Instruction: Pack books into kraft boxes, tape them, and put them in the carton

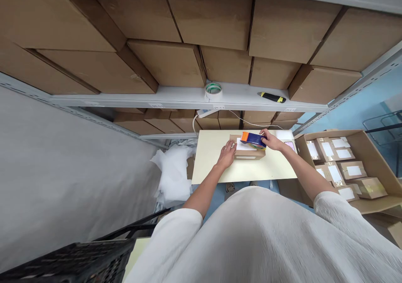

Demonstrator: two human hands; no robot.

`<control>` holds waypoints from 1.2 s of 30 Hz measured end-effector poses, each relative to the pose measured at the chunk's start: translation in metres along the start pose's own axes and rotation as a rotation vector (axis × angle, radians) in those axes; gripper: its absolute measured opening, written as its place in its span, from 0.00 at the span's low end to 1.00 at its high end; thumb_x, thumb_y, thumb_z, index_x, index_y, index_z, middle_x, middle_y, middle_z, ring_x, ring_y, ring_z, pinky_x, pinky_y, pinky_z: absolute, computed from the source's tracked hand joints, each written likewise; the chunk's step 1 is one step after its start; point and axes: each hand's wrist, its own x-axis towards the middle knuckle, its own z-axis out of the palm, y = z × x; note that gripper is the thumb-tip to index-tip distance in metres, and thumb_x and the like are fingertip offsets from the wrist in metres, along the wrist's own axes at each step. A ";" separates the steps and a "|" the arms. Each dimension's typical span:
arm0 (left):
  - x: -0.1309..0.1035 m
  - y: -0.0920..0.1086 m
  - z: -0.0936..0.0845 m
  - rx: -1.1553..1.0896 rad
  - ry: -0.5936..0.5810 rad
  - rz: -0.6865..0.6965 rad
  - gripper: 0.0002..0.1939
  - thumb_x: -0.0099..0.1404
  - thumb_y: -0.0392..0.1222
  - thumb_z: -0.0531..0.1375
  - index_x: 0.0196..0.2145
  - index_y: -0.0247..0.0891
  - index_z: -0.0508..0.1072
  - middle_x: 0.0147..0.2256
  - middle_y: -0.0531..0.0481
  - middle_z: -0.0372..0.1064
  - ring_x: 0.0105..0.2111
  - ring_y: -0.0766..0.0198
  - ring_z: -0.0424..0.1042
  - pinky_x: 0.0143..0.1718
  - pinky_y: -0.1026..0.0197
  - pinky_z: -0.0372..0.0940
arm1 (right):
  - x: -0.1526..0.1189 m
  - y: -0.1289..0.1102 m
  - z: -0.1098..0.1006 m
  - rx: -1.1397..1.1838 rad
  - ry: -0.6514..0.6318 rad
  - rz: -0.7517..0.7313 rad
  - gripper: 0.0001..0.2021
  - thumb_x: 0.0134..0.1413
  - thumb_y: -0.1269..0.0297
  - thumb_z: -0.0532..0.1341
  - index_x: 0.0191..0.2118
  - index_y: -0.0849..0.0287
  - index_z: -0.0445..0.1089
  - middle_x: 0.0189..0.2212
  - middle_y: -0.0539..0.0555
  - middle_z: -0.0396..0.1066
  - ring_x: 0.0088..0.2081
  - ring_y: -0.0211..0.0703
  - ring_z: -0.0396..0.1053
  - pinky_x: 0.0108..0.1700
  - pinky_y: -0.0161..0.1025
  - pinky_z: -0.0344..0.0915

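A small cardboard box (259,153) with a white label (248,146) on top lies on the pale yellow table (210,165). My left hand (227,154) rests on the left end of this box, fingers laid out over its top edge. In my right hand (270,140) is a blue and orange tape dispenser (255,139), held over the box top with its orange end pointing left. Part of the label is hidden under the dispenser. Whether the dispenser touches the box, I cannot tell.
On the shelf above the table sit a tape roll (213,91) and a black-yellow utility knife (271,97). A large carton (380,149) holding several labelled boxes stands at right. White foam packing sheets (174,172) hang at the table's left. A black crate (103,260) is at lower left.
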 end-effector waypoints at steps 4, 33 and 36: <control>0.001 -0.001 0.000 0.007 0.013 0.011 0.30 0.80 0.38 0.49 0.76 0.42 0.62 0.76 0.35 0.55 0.79 0.45 0.50 0.74 0.35 0.59 | -0.004 -0.010 0.010 -0.130 0.002 -0.059 0.11 0.64 0.54 0.56 0.48 0.51 0.61 0.39 0.51 0.74 0.37 0.47 0.69 0.42 0.42 0.66; 0.002 0.005 -0.011 0.030 0.020 -0.001 0.27 0.79 0.39 0.49 0.72 0.42 0.68 0.74 0.38 0.61 0.77 0.45 0.56 0.74 0.36 0.58 | -0.045 0.049 -0.011 -0.214 0.058 0.087 0.21 0.49 0.60 0.73 0.44 0.51 0.62 0.41 0.51 0.76 0.41 0.50 0.72 0.44 0.42 0.70; 0.003 0.006 -0.013 0.028 0.012 0.000 0.27 0.79 0.39 0.50 0.71 0.42 0.69 0.74 0.38 0.61 0.76 0.45 0.56 0.74 0.36 0.59 | -0.047 0.055 -0.009 -0.158 0.095 0.071 0.23 0.49 0.58 0.73 0.46 0.52 0.63 0.43 0.52 0.74 0.43 0.50 0.72 0.47 0.44 0.71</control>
